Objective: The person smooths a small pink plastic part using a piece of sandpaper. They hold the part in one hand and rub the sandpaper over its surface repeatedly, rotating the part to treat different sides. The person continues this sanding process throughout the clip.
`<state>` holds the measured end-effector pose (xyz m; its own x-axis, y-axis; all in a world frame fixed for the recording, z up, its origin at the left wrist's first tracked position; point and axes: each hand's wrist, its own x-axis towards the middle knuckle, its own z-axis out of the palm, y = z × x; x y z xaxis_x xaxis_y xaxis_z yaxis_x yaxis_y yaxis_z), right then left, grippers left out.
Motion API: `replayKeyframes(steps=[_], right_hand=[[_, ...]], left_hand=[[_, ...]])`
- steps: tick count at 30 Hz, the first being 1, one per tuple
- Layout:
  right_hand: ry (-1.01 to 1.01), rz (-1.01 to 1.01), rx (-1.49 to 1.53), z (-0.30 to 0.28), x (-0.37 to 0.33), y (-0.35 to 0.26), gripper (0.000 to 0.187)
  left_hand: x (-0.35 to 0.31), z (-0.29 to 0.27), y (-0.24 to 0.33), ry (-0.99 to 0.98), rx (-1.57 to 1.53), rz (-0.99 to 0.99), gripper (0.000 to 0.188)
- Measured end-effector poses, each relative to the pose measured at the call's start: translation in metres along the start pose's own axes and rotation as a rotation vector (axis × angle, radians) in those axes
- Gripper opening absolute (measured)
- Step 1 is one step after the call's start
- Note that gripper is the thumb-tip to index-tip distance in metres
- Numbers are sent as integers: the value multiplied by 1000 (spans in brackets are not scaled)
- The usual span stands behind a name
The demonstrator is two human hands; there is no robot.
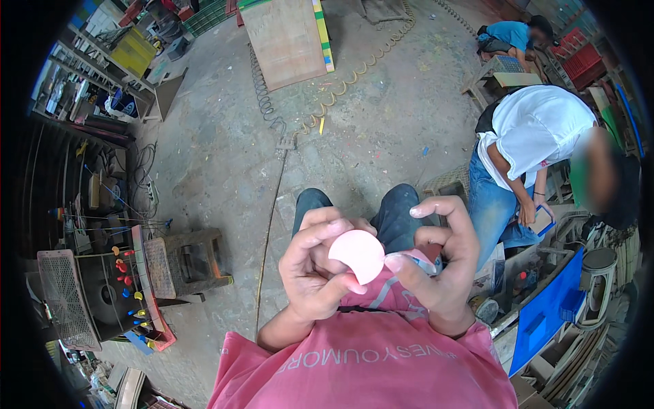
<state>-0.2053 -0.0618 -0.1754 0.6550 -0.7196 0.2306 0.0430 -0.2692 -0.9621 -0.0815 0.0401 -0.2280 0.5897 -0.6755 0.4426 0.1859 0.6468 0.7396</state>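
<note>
A pale pink round piece [359,255] with a curved notch in its lower left edge is in front of my chest. My left hand [308,266] is closed on it, pinching it between thumb and fingers. Close by on the right, my right hand [446,273] is curled round a small folded sheet [424,259], pinkish and red-brown; its material is hard to tell. The right thumb tip is at the piece's right edge, while the index finger is raised and bent. Below both hands is my pink shirt [361,354].
A person in a white shirt [538,129] bends over a small blue-edged thing at right; another person [507,41] crouches farther back. Beside me are a blue panel [545,313] and a rack with small coloured pieces [139,295]. Ahead, a coiled hose [361,71] lies near a wooden box [283,48].
</note>
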Motion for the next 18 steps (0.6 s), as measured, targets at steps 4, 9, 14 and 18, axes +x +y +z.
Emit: replayKeyframes(steps=[4, 9, 14, 18], right_hand=[[-81, -28, -17, 2, -3, -8, 51], [-96, -16, -6, 2, -3, -9, 51], [50, 116, 5, 3, 1, -7, 47], [-83, 66, 17, 1, -4, -12, 52]], left_hand=[[0, 0, -1, -3, -33, -25, 62], [-2, 1, 1, 25, -38, -117, 67], [-1, -2, 0, -1, -103, -138, 68], [0, -1, -2, -19, -158, -100, 64]])
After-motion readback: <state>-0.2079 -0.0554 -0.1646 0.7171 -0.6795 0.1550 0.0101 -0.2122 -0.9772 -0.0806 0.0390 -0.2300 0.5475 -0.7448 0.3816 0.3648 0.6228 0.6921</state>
